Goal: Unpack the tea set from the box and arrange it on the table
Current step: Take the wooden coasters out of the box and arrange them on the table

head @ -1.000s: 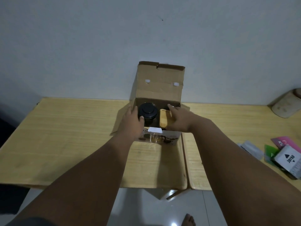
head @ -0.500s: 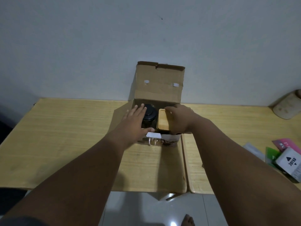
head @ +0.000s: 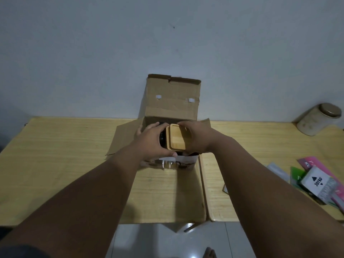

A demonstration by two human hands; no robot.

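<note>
head view looks down on an open brown cardboard box (head: pixel 172 108) standing on a pale wooden tabletop (head: pixel 55 155) against a plain grey-white wall (head: pixel 167 43); the box's rear flap stands upright with two small white tape scraps on it, and a side flap lies flat on the tabletop to the left; the near wall of the box carries a white printed panel with dark pictures, too dim to read; both bare forearms reach in from the bottom corners and meet over the box mouth; the left hand (head: pixel 151 141) curls over the left side of a light wooden square tray with rounded corners (head: pixel 176 137), thumb low near the box's front edge, fingers (head: pixel 149 126) bent around the tray's left edge and top; the right hand (head: pixel 196 138) grips the tray's right side, fingers wrapped over its far corner and thumb at the near edge; so both sets of fingers are clamped on the tray, which sits tilted at the box opening, partly above the rim; a dark round item (head: pixel 161 138) shows just left of the tray inside the box, mostly hidden by the left hand; far right on the tabletop a dull cylindrical metal tin (head: pixel 316 120) lies tipped on its side by the wall; nearer the right edge lies a loose pile of small packets (head: pixel 320 181), pink, green and a white one marked "joyko"; a narrow seam splits the tabletop just right of the box; below, glossy grey floor tiles (head: pixel 158 243) and the tip of a bare foot (head: pixel 209 253).
</note>
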